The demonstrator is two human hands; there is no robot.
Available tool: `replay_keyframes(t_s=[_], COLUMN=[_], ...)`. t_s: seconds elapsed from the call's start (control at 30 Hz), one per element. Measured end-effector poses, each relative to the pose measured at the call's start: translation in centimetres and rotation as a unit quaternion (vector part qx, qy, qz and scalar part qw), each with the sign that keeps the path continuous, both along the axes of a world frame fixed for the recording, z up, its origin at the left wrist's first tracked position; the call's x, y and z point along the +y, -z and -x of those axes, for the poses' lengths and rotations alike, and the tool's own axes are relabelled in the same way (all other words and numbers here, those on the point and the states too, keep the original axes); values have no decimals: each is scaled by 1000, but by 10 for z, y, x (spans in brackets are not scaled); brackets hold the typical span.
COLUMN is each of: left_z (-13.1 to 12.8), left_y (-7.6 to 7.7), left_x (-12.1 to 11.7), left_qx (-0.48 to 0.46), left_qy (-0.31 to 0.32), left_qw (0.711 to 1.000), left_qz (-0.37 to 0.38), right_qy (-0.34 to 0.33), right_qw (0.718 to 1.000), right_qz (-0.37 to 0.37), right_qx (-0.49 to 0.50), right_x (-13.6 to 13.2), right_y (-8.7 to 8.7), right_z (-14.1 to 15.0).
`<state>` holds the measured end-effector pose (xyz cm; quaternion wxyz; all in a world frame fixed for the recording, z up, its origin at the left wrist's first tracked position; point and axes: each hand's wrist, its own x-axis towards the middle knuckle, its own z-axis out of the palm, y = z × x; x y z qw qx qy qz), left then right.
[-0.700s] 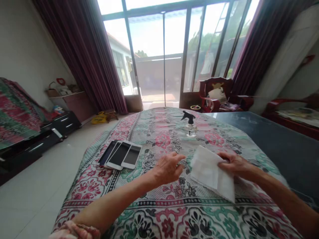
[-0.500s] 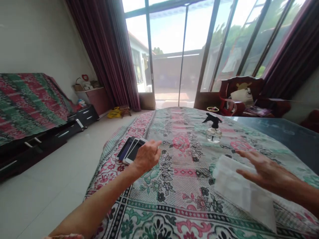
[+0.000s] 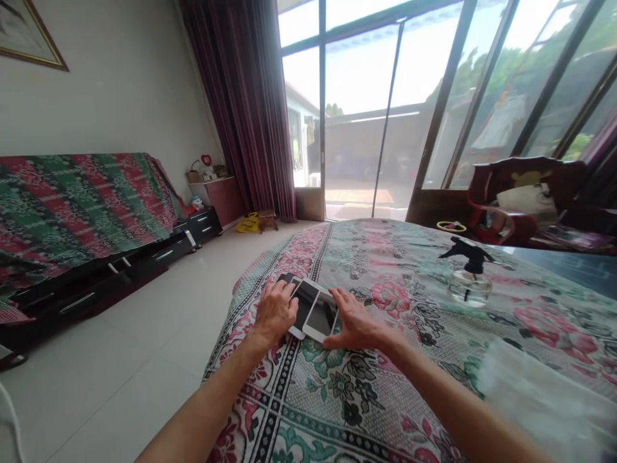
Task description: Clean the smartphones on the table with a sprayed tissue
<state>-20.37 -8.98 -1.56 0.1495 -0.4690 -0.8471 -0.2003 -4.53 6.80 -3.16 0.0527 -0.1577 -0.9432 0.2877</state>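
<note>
Three phones lie fanned side by side on the floral tablecloth (image 3: 385, 386); the nearest one is a white phone (image 3: 322, 314) with a dark screen. My left hand (image 3: 276, 310) rests on the left phones with its fingers bent over them. My right hand (image 3: 354, 318) lies at the right edge of the white phone, fingers stretched out and touching it. A white cloth (image 3: 540, 399) lies on the table at the lower right, apart from both hands.
A clear spray bottle (image 3: 467, 276) with a black trigger stands at the right of the table. A sofa with a striped cover (image 3: 72, 212) is at the left across a tiled floor. Red wooden chairs (image 3: 506, 206) stand before glass doors behind the table.
My right hand has left the white cloth and moved left to the phones. My left hand has settled onto the phones. The view has swung to the left.
</note>
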Motion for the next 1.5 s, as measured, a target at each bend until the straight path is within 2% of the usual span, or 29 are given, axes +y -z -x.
replay_keyframes(t_s=[0.07, 0.23, 0.3, 0.43, 0.67, 0.83, 0.93, 1.07, 1.2, 1.3, 1.4, 1.5], left_z=[14, 44, 45, 40, 43, 44, 42, 38, 41, 54, 72, 87], left_y=[2, 9, 12, 15, 21, 18, 15, 17, 22, 26, 27, 27], left_x=[-2, -3, -1, 2, 2, -1, -3, -2, -4, -6, -10, -16], left_qx=[-11, -152, -183, -186, -186, -227, -229, -219, -241, -276, -304, -303], left_qy=[-25, -67, -69, -64, -59, -43, -15, -38, -25, -27, -39, -15], left_qw=[1000, 986, 980, 980, 981, 973, 972, 974, 970, 959, 950, 952], left_qz=[-9, 10, 16, 15, 6, -23, -39, -35, -33, -51, -68, -50], right_qy=[-12, -39, -34, -28, -75, -81, -60, -41, -6, 30, 105, 153], right_qw=[1000, 999, 999, 1000, 995, 992, 989, 973, 953, 942, 912, 896], right_qz=[3, -5, -5, 3, 35, 54, 64, 66, 92, 142, 192, 214], right_qx=[-2, 8, 5, 7, 60, 83, 116, 218, 287, 304, 348, 359], right_x=[0, -4, -4, -2, -16, -23, -26, -35, -53, -68, -82, -96], right_y=[5, 18, 21, 21, 14, 14, 16, 22, 29, 28, 20, 11], right_z=[6, 11, 13, 24, 47, 65, 78, 89, 92, 101, 117, 131])
